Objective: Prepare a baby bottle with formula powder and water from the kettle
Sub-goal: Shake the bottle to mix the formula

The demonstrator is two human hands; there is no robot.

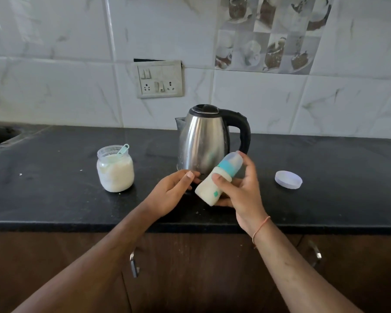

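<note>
Both hands work above the near bench: the right hand [239, 190] wraps its fingers around the tilted, capped, milky baby bottle [217, 179], apparently for shaking, while the left hand [172, 190] hovers just beside it, fingers loosely spread.

The right hand [241, 190] grips a tilted, capped baby bottle [217, 179] before the kettle [203, 141]; left hand [174, 188] loosely open beside.

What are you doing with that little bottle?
A person is making a baby bottle. The right hand holds the capped, milky bottle tilted above the black counter, and the left hand is open beside it. Behind stands the steel kettle. The formula jar sits open on the left with a scoop inside; its lid lies on the right.
</note>
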